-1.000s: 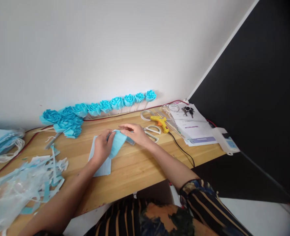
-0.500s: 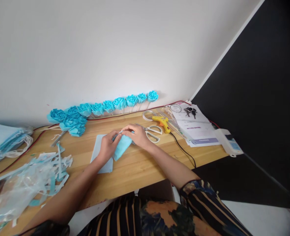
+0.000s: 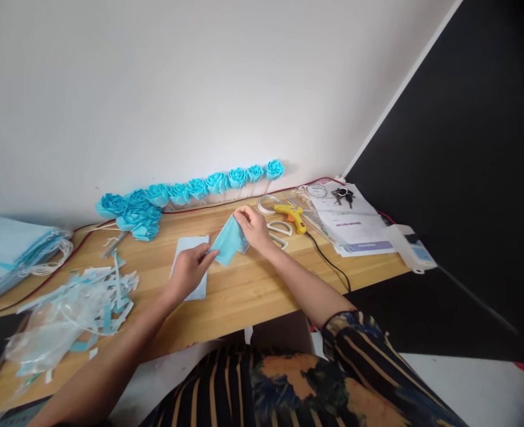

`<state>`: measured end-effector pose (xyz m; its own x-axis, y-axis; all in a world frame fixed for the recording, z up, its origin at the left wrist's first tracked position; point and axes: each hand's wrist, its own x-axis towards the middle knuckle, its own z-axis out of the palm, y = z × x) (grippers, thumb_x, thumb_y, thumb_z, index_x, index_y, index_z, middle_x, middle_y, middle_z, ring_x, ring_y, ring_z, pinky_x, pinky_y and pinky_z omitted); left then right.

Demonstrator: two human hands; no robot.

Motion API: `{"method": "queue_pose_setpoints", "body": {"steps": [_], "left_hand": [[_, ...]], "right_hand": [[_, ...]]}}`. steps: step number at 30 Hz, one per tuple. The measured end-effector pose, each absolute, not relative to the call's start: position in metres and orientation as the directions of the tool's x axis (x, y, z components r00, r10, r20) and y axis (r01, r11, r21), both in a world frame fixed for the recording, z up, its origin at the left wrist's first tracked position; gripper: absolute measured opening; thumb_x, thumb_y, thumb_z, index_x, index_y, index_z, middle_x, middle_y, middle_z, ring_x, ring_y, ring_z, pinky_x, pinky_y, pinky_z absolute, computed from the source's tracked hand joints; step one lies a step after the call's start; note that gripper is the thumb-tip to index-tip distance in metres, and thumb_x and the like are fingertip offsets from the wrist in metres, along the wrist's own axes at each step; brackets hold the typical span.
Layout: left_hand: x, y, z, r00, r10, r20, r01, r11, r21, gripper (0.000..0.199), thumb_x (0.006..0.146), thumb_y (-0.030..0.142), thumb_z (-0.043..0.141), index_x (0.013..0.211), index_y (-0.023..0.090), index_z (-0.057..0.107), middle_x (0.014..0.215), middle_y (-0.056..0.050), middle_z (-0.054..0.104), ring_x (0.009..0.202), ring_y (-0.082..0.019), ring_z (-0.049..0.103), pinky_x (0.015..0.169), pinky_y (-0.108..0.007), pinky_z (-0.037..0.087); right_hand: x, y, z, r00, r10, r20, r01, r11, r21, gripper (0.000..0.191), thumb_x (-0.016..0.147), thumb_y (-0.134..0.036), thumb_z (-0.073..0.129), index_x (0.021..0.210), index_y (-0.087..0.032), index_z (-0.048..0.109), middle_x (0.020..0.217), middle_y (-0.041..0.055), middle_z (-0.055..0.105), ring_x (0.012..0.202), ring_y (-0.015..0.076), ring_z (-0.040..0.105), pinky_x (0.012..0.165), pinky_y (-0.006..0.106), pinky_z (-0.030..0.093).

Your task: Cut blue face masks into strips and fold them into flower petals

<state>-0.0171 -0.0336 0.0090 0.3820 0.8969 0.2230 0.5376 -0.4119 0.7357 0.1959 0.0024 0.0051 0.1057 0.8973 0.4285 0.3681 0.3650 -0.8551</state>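
Between my two hands a piece of light blue face-mask fabric (image 3: 227, 242) is held up above the table. My left hand (image 3: 191, 267) pinches its lower left corner, and my right hand (image 3: 252, 228) pinches its upper right end. The piece hangs slanted, with its lower edge free. Under and beside my left hand lies a flat, pale blue sheet (image 3: 197, 290) of similar material, partly hidden by the hand. White-handled scissors (image 3: 280, 228) lie just right of my right hand, their blades hidden behind it.
Blue fabric roses (image 3: 217, 182) line the wall. A yellow glue gun (image 3: 291, 217), a tape roll (image 3: 267, 204), papers (image 3: 342, 220) with keys (image 3: 344, 196) and a white container (image 3: 408, 248) are to the right. Scraps (image 3: 106, 296), a plastic bag (image 3: 48, 338) and stacked masks (image 3: 17, 249) are left.
My hands have moved apart, the right one up and to the right, stretching the blue fabric between them. The view has shifted slightly.
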Motion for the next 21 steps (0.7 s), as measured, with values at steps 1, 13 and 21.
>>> {"method": "queue_pose_setpoints", "body": {"steps": [1,13,21], "left_hand": [[-0.018,-0.041,0.009,0.385,0.899,0.211,0.537,-0.404,0.741,0.039,0.090,0.048,0.052,0.064,0.019,0.051,0.055,0.005,0.037,0.055,-0.011,0.034,0.055,-0.024,0.027],[-0.029,-0.163,-0.005,0.810,0.580,-0.089,0.258,-0.216,0.942,0.044,0.101,0.051,0.043,0.097,0.022,0.075,0.087,-0.007,0.075,0.080,-0.019,0.067,0.076,-0.028,0.048],[-0.037,-0.171,-0.069,0.858,0.459,-0.232,0.228,0.064,0.972,0.055,0.096,0.066,0.043,0.123,0.026,0.070,0.126,-0.007,0.072,0.118,-0.026,0.066,0.104,-0.035,0.048]], "right_hand": [[0.193,0.001,0.004,0.088,0.895,0.438,0.384,0.375,-0.844,0.026,0.094,-0.042,0.050,0.089,-0.020,0.063,0.081,0.0007,0.066,0.074,0.0147,0.059,0.072,0.025,0.043],[0.194,-0.003,0.001,-0.113,0.896,0.430,0.402,0.437,-0.805,0.023,0.093,-0.039,0.055,0.088,-0.020,0.065,0.078,-0.0003,0.068,0.070,0.0138,0.058,0.068,0.024,0.042],[0.188,-0.003,-0.008,-0.132,0.897,0.423,0.489,0.430,-0.759,0.020,0.091,-0.035,0.056,0.083,-0.020,0.066,0.077,0.0015,0.069,0.069,0.0159,0.059,0.068,0.027,0.043]]}}
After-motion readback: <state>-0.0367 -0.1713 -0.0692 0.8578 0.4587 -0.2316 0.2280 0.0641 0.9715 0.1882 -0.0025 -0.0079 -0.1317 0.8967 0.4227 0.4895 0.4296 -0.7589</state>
